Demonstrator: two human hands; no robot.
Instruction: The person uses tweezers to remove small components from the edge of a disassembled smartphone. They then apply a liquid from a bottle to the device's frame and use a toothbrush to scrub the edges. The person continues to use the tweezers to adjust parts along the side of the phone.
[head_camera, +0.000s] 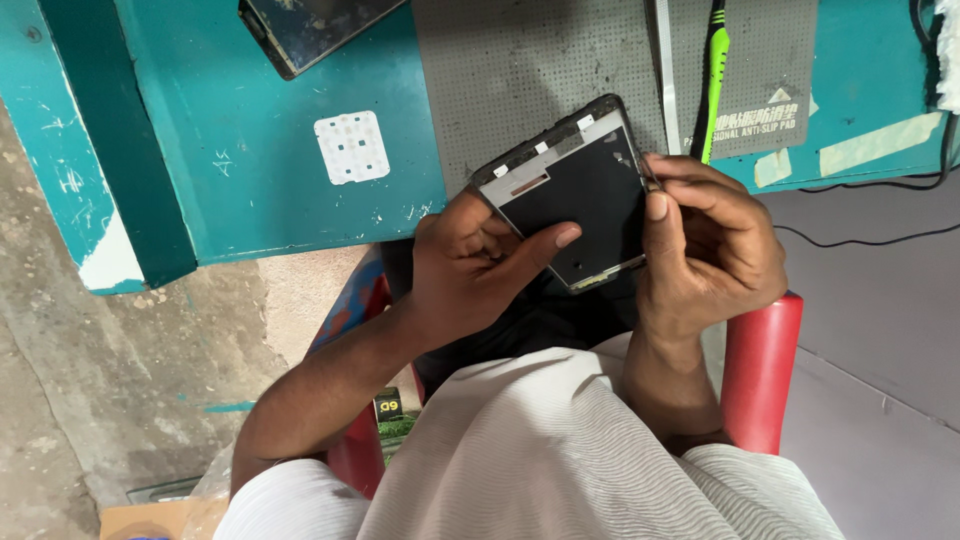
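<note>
My left hand grips the flat black phone frame with grey metal edge from below; my right hand pinches its near edge. I should keep the frame steady and press gently.

A teal-painted desk with scuffed, chipped paint fills the upper view, a grey dotted anti-slip mat lying on its top. Below it on the left is rough, stained concrete floor. A red chair stands beside a smooth grey surface on the right.
</note>
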